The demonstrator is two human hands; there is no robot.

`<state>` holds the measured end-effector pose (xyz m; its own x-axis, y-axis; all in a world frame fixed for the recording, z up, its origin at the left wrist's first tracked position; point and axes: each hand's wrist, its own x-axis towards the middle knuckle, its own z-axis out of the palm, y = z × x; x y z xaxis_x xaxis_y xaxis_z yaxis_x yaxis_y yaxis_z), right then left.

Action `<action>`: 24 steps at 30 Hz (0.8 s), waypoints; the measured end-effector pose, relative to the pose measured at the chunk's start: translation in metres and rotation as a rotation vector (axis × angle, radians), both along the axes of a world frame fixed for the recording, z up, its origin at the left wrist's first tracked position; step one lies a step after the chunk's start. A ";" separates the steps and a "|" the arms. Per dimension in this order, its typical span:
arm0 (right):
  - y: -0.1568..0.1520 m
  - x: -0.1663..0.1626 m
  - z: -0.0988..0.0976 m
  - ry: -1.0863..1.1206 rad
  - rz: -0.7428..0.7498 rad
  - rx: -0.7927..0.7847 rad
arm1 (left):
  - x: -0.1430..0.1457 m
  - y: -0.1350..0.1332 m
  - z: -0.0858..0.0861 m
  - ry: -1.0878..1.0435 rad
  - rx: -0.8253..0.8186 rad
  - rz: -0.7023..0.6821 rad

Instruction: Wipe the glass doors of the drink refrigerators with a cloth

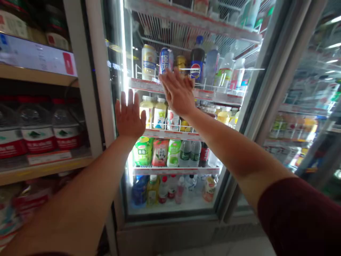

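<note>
My left hand [130, 115] is raised in front of the lit drinks fridge [170, 222], near the left side of its glass front. Its fingers point up, slightly apart, and it holds nothing. Higher and to the right, my right hand [179, 93] is stretched out flat, also holding nothing. Behind it stand a blue can [165, 58], a gold can [181, 64] and a dark cola bottle [197, 58]. Juice bottles [160, 113] show between the two hands. Whether either palm touches the glass, I cannot tell.
On the left, wooden shelves [48, 165] carry red-capped water bottles [37, 122]. Lower fridge shelves hold green cartons [143, 151] and several bottles [163, 190]. A metal door frame [277, 71] separates another drinks fridge [298, 124] on the right.
</note>
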<state>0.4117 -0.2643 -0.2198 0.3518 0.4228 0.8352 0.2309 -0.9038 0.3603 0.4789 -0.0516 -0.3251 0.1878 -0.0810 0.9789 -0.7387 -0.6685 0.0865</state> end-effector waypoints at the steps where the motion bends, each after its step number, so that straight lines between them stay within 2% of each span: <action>1: 0.002 0.004 0.014 -0.071 -0.057 0.193 | 0.002 0.000 -0.001 -0.012 0.007 0.008; 2: 0.005 0.008 0.026 -0.122 -0.086 0.322 | 0.004 0.000 -0.004 -0.031 0.011 0.020; 3: 0.009 0.013 0.034 -0.155 -0.080 0.366 | 0.007 0.001 -0.006 -0.050 0.012 0.032; 4: 0.013 0.017 0.039 -0.155 -0.042 0.342 | 0.009 0.002 -0.009 -0.065 0.013 0.041; 7: 0.024 0.023 0.038 -0.019 0.166 0.029 | 0.013 0.003 -0.011 -0.094 0.013 0.058; 8: 0.026 0.023 0.037 0.018 0.199 -0.023 | 0.014 0.003 -0.011 -0.095 0.013 0.059; 10: 0.025 0.018 0.037 -0.001 0.150 0.055 | 0.014 0.003 -0.009 -0.089 0.009 0.056; 12: 0.019 0.010 0.038 -0.079 0.020 0.220 | 0.012 0.002 -0.008 -0.063 0.003 0.042; 13: 0.014 0.006 0.038 -0.094 -0.027 0.246 | 0.010 0.002 -0.007 -0.047 0.002 0.036; 14: 0.007 0.002 0.037 -0.080 -0.048 0.209 | 0.008 0.001 -0.007 -0.033 0.002 0.031; 17: -0.020 -0.004 0.032 0.052 0.006 -0.075 | 0.002 0.000 -0.006 -0.010 0.005 0.049; 18: -0.031 -0.005 0.030 0.064 0.025 -0.105 | 0.000 0.000 -0.006 -0.011 0.010 0.065; 19: -0.042 -0.005 0.028 0.040 0.033 -0.067 | -0.001 0.000 -0.006 -0.013 0.018 0.081; 22: -0.066 -0.005 0.013 -0.135 -0.010 0.249 | -0.005 -0.002 -0.005 -0.020 0.038 0.128; 23: -0.070 -0.005 0.005 -0.161 -0.027 0.292 | -0.006 -0.002 -0.005 -0.020 0.042 0.140; 24: -0.071 -0.007 -0.004 -0.150 -0.036 0.265 | -0.007 -0.003 -0.004 -0.018 0.044 0.152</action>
<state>0.4048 -0.3358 -0.2236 0.2271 0.1732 0.9584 0.1595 -0.9774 0.1389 0.4721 -0.0548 -0.3295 0.1839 -0.0958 0.9783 -0.6297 -0.7757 0.0424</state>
